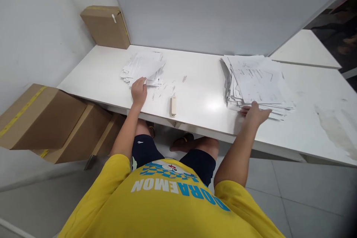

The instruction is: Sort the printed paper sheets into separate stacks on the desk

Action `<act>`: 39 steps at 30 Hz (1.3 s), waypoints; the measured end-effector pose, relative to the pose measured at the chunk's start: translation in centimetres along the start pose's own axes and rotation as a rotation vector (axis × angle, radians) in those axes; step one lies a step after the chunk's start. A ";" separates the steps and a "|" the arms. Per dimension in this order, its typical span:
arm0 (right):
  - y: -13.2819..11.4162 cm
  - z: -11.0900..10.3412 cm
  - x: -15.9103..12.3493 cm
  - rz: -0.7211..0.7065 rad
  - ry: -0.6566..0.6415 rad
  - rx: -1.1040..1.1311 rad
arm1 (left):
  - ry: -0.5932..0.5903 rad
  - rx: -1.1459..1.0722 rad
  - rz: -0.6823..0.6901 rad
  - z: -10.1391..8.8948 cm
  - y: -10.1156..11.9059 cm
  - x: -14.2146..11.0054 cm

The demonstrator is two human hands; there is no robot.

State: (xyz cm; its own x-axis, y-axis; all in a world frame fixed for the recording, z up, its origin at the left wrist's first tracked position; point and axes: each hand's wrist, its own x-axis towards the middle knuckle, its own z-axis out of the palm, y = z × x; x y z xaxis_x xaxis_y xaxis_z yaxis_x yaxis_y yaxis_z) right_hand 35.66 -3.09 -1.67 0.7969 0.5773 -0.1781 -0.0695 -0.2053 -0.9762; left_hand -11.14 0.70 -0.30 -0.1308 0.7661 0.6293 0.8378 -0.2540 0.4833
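A smaller pile of printed paper sheets (139, 65) lies on the left part of the white table. My left hand (138, 91) is closed at the pile's near edge, pinching the corner of a top sheet (153, 70), which curls up a little. On the right lies a taller, uneven stack of papers (259, 80), its sheets fanned at different angles. At its near edge rests my right hand (254, 114), thumb and fingers apart, touching the lower edges of the sheets. Between the two piles, near the front edge, stands a cream-coloured stapler (173, 106).
A cardboard box (106, 26) sits in the table's far left corner against the wall. More cardboard boxes (52, 119) with yellow tape are stacked left of the table (200, 93). A grey panel (195, 11) rises behind the table. Another white surface (306, 50) adjoins at the right.
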 end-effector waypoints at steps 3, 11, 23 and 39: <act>0.4 0.0 -3.4 -0.002 0.039 0.075 | 0.211 -0.102 -0.026 -1.7 1.5 -0.2; -1.7 4.6 -11.9 -0.179 -0.668 0.197 | -0.167 -0.743 -0.125 -4.1 7.3 2.8; -2.1 9.0 -14.1 -0.003 -1.102 0.242 | -0.270 -1.054 -0.469 0.4 6.9 2.0; -0.1 8.6 -11.1 -0.081 -0.847 0.089 | -0.541 0.265 0.183 -1.9 -3.7 5.6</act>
State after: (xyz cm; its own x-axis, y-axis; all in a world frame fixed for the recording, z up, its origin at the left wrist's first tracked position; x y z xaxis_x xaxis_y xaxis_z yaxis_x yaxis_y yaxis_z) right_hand 21.68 -2.63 -0.62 0.0860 0.9908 -0.1045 -0.1069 -0.0951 -0.9897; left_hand -15.95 4.78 2.62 0.2555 0.9321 0.2568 0.9333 -0.3072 0.1861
